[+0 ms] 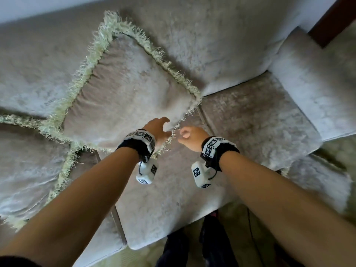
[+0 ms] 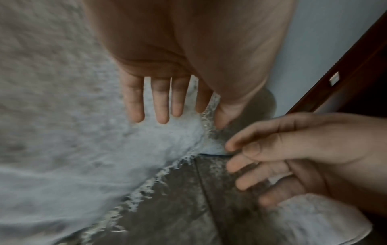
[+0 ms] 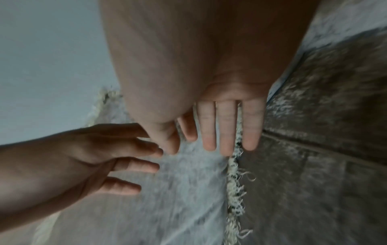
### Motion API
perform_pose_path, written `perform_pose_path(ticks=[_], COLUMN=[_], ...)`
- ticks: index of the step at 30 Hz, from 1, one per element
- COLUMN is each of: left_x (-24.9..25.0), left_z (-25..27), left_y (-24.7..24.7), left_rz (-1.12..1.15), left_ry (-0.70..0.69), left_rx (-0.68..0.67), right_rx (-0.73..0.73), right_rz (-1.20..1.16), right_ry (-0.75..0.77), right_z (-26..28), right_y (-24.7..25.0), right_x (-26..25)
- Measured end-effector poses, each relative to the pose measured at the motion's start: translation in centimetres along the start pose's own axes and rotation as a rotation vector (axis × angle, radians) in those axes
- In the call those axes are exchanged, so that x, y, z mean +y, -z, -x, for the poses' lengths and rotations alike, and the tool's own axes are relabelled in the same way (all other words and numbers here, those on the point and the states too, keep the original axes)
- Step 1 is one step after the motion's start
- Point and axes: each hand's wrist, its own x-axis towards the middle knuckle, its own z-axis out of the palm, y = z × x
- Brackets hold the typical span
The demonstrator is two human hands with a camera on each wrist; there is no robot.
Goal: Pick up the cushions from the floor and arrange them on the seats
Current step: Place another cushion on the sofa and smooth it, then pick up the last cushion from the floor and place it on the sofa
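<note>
A beige plush cushion with a pale green fringe leans on the sofa backrest, its lower edge on the seat. A second fringed cushion lies on the seat at the left. My left hand hovers at the leaning cushion's lower right edge, fingers straight and spread, holding nothing. My right hand is just to its right over the seat, fingers relaxed and empty. The left wrist view shows the left hand above the cushion. The right wrist view shows the right hand by the fringe.
The sofa's armrest bounds the seat on the right. A dark wooden frame stands at the upper right corner. My legs and pale floor are at the seat's front edge.
</note>
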Motion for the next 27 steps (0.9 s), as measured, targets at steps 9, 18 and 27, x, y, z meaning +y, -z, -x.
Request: perform_pose_path(ticks=[9, 18, 27], left_x=[14.5, 30.8, 47.9], left_z=[-1.1, -0.4, -2.3], left_y=[-0.6, -5.0, -11.0], left_rz=[0.393, 0.249, 0.27], left_ry=[-0.041, -0.154, -0.176], left_rx=[-0.051, -0.121, -0.191], right_rx=[0.22, 0.325, 0.477], right_rz=[-0.286, -0.42, -0.554], right_ry=[-0.24, -0.273, -0.343], right_z=[6.8, 12.7, 19.3], right_y=[9.8, 19.1, 29.0], right_x=[8.9, 18.7, 30.7])
